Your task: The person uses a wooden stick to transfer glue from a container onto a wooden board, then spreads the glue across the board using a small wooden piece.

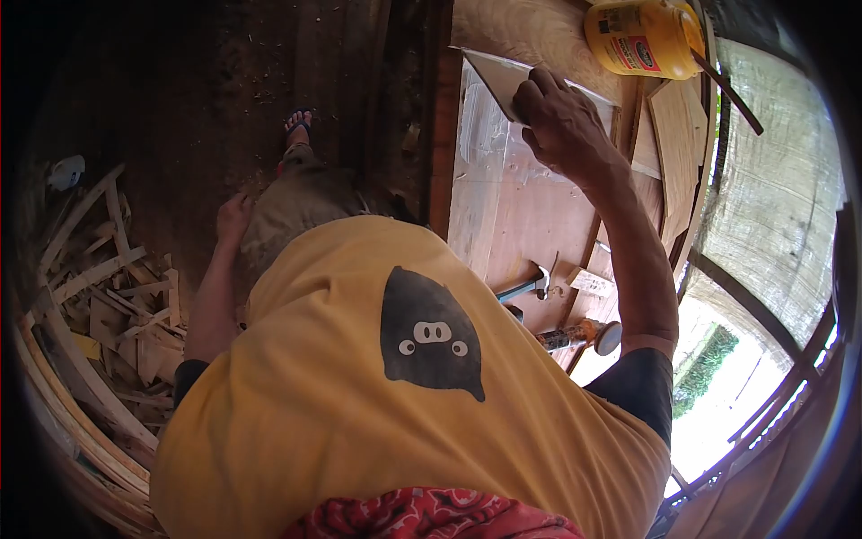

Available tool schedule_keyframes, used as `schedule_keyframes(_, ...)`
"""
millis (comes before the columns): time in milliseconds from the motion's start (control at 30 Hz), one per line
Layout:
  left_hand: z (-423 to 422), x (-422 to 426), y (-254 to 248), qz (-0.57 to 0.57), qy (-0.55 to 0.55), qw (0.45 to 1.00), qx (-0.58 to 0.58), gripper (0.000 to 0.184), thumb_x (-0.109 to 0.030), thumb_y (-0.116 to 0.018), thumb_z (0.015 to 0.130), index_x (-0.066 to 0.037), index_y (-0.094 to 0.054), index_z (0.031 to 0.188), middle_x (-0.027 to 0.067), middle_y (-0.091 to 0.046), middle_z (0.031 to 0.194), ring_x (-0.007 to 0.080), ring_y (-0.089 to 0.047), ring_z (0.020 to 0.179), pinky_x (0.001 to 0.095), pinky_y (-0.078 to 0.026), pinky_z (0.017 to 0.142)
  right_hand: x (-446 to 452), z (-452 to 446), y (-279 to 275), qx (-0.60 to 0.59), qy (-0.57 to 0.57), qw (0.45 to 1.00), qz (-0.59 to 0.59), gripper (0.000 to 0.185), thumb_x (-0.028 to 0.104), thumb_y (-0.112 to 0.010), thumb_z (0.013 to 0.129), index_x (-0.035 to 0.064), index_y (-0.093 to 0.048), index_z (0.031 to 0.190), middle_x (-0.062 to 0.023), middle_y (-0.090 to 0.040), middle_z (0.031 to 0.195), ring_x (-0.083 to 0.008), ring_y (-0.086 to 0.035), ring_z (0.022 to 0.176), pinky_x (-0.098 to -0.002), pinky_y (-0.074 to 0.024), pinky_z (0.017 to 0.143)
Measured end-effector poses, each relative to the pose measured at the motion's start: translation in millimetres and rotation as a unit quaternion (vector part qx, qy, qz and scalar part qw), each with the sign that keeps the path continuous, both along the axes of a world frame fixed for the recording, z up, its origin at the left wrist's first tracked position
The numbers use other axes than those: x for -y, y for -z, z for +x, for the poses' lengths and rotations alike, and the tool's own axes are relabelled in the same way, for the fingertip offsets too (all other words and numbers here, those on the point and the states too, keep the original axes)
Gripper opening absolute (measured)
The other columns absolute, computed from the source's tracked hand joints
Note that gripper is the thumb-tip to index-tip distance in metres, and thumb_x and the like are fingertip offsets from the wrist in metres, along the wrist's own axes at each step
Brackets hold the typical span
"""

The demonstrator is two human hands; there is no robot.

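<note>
Right hand point(558, 117) fingers were closed tight on a flat spreader point(496, 79) just past 12 o'clock, probably angled so its edge met the white smear point(480, 126) on the wooden panel point(539, 202). Left hand point(235, 218) hung near 10 o'clock by the trousers point(296, 202), loosely curled; couldn't tell if it held anything. Yellow tub point(603, 31) sat around 1 o'clock, likely for easy reach. Its red label point(639, 54) had lettering I couldn't make out.

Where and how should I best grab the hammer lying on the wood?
The hammer is likely best taken by its slim blue handle, from above on the shirt side: the handle points that way, its end hidden, with the metal head farther off.
</note>
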State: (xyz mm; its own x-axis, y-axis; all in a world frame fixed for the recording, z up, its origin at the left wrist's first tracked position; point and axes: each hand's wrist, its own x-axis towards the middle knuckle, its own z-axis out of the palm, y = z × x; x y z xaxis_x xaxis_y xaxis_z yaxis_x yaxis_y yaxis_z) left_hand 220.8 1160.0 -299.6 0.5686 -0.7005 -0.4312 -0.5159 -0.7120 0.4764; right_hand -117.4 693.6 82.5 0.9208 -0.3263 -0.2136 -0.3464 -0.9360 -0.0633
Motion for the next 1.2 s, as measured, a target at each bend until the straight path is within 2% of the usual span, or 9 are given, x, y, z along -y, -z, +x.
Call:
schedule_keyframes(100,-4,18,-15,0.001,-0.02,1.0,-0.024,0.036,-0.029,-0.064,0.09,-0.009,-0.071,0.118,0.024,-0.07,0.107,0.0407,-0.068,0.102,0.0471,-0.054,0.086,12,4,9,0.0,-0.022,1.0,0.015,0.038,0.002,-0.078,0.072,0.0038,-0.051,0.1,-0.0138,-0.054,0.106,-0.035,-0.057,0.105,-0.0448,-0.0503,0.084)
schedule_keyframes(300,1,22,-3,0.001,0.006,1.0,-0.012,0.039,-0.032,-0.063,0.089,-0.009,-0.071,0.119,0.0235,-0.069,0.11,0.0411,-0.067,0.105,0.0463,-0.053,0.089,-15,-12,6,-0.026,-0.057,0.997,0.052,0.035,0.002,-0.076,0.069,0.0011,-0.052,0.095,-0.0151,-0.053,0.102,-0.0347,-0.057,0.098,-0.0443,-0.0495,0.083)
schedule_keyframes(400,-1,20,-6,0.031,0.0,0.998,-0.053,0.042,-0.036,-0.064,0.088,-0.008,-0.071,0.118,0.0233,-0.07,0.111,0.0409,-0.067,0.106,0.0463,-0.053,0.09,-41,-30,-5,-0.062,-0.058,0.993,0.076,0.032,0.002,-0.073,0.07,0.0004,-0.053,0.094,-0.0149,-0.052,0.1,-0.0335,-0.056,0.096,-0.0436,-0.0484,0.081)
schedule_keyframes(500,7,2,25,0.038,0.04,0.997,-0.056,0.044,-0.039,-0.066,0.087,-0.007,-0.072,0.117,0.0231,-0.07,0.109,0.0401,-0.067,0.105,0.0454,-0.053,0.09,-64,-41,-21,-0.11,-0.047,0.99,0.076,0.016,0.003,-0.063,0.081,0.0005,-0.056,0.094,-0.0143,-0.055,0.1,-0.0306,-0.059,0.1,-0.0407,-0.0505,0.084)
schedule_keyframes(733,6,8,16,0.039,0.028,0.997,-0.067,0.045,-0.038,-0.066,0.087,-0.005,-0.072,0.117,0.0231,-0.07,0.111,0.0392,-0.068,0.107,0.0446,-0.053,0.091,-59,-44,-28,-0.079,0.015,0.995,0.067,0.017,0.002,-0.064,0.08,0.0023,-0.056,0.095,-0.0132,-0.055,0.101,-0.0298,-0.059,0.102,-0.0407,-0.05,0.084)
schedule_keyframes(833,4,19,5,0.045,0.008,0.997,-0.055,0.044,-0.036,-0.065,0.088,-0.004,-0.072,0.117,0.023,-0.07,0.112,0.0392,-0.067,0.108,0.0443,-0.052,0.093,-56,-37,-15,-0.077,-0.006,0.995,0.066,0.017,0.002,-0.065,0.079,0.0023,-0.057,0.094,-0.013,-0.056,0.101,-0.0297,-0.059,0.101,-0.0412,-0.0506,0.082)
schedule_keyframes(867,4,21,3,0.048,0.003,0.998,-0.05,0.044,-0.036,-0.065,0.088,-0.004,-0.072,0.117,0.0229,-0.07,0.112,0.0391,-0.067,0.108,0.0442,-0.052,0.093,-62,-42,-7,-0.058,-0.021,0.995,0.077,0.034,0.001,-0.075,0.068,0.002,-0.053,0.093,-0.0138,-0.053,0.101,-0.033,-0.057,0.098,-0.043,-0.0497,0.08)
schedule_keyframes(1100,2,14,4,0.078,0.038,0.992,-0.089,0.043,-0.036,-0.062,0.089,-0.004,-0.072,0.115,0.0232,-0.07,0.112,0.0383,-0.067,0.109,0.0447,-0.052,0.092,-103,-69,-27,-0.125,-0.024,0.985,0.118,0.02,0.004,-0.065,0.078,0.0007,-0.058,0.096,-0.0117,-0.056,0.102,-0.0286,-0.058,0.1,-0.0391,-0.0503,0.084)
schedule_keyframes(1200,5,2,29,0.085,0.042,0.989,-0.115,0.043,-0.036,-0.06,0.089,-0.005,-0.073,0.114,0.0232,-0.07,0.112,0.0384,-0.067,0.109,0.0445,-0.052,0.091,-113,-75,-29,-0.135,-0.023,0.984,0.115,0.018,0.006,-0.065,0.079,0.0017,-0.059,0.095,-0.0111,-0.056,0.101,-0.0273,-0.058,0.1,-0.0379,-0.0497,0.083)
